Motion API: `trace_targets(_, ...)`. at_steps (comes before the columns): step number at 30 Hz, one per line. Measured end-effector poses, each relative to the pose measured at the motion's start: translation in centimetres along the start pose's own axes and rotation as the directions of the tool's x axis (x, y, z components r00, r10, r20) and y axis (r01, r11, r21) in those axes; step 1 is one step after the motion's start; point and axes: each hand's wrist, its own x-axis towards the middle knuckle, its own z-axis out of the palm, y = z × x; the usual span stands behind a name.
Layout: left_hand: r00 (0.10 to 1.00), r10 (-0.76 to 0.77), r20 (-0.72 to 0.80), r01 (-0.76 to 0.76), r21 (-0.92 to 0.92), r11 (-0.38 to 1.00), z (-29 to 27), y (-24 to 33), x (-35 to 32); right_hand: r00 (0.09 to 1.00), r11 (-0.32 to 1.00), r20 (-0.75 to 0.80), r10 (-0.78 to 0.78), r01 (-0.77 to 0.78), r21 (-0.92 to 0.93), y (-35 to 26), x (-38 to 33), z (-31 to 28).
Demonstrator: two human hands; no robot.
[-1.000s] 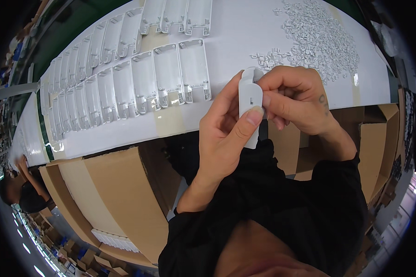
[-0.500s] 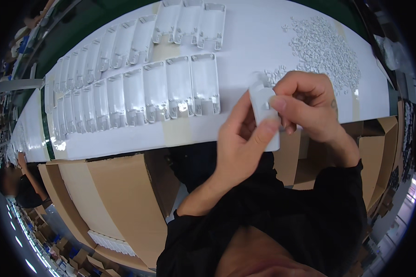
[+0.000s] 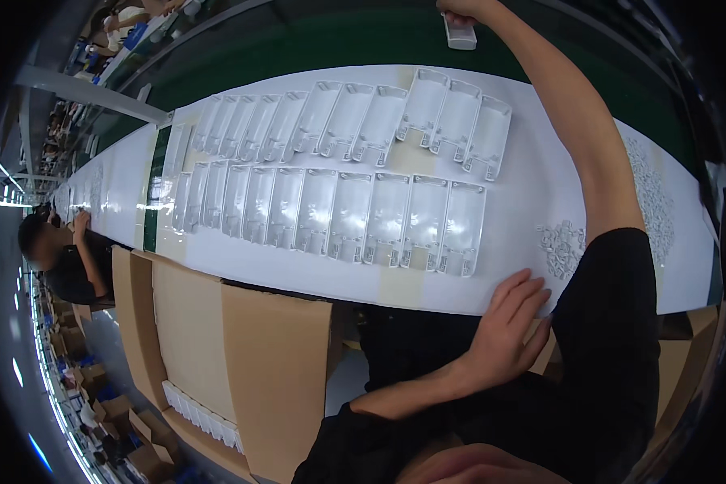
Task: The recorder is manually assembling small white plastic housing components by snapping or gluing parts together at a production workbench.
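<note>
My right arm stretches to the far side, where my right hand [image 3: 464,11] has its fingers closed on one end of a white plastic housing [image 3: 461,37] over the green belt [image 3: 363,52]. Part of that hand is cut off by the upper edge. My left hand [image 3: 511,329] hangs at the table's near edge, fingers outstretched and holding nothing. Beyond it lies a small heap of tiny clear pieces [image 3: 561,248]. Two rows of white open-topped plastic shells [image 3: 391,214] stand side by side on the white tabletop [image 3: 532,173].
A larger spread of tiny pieces [image 3: 655,202] lies at the right, partly behind my right arm. Below the table edge stands an open cardboard box [image 3: 274,371] with white parts [image 3: 202,415] inside. Another person [image 3: 68,258] sits at the far left.
The housing has gone from between both hands to the far belt in my right hand. My left hand has let go of it and dropped nearer. The view has shifted.
</note>
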Motion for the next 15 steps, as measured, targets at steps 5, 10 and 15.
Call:
trace_targets(5,1.0,-0.011,0.01,0.011,0.027,1.0,-1.1,0.0,-0.5,0.993,0.931,-0.028,0.11,-0.113,-0.347,4.0,-3.0,0.9)
trace_targets(10,1.0,-0.016,-0.005,0.016,0.018,1.0,-0.9,0.3,0.2,0.981,0.823,0.167,0.102,0.011,-0.567,5.3,-13.8,-0.5)
trace_targets(15,0.975,-0.205,0.081,0.221,-0.335,0.916,-1.7,0.6,-1.2,0.935,0.59,0.064,0.348,-0.166,-0.79,2.6,-23.5,-1.8)
